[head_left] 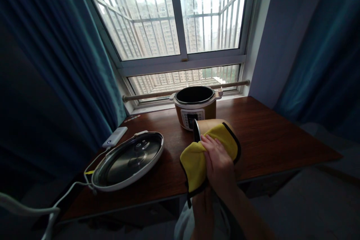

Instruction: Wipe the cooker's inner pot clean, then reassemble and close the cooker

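Observation:
My right hand (221,163) presses a yellow cloth (194,167) with dark edging against a tilted gold-coloured pot (212,123). Its fingers are closed on the cloth near the pot's rim, and the pot's dark opening faces left. Below the cloth comes my left hand (204,200), with its fingers hidden behind the cloth. Just beyond the pot, a gold and white electric cooker (180,114) stands open on the table, its inside dark and its control panel facing me.
A large round lid (156,165) with a white rim lies to the left on the brown wooden table (267,131). Behind it are a white box-shaped device (116,137) and a white cable (70,189). A barred window and a horizontal rail (157,95) are at the back.

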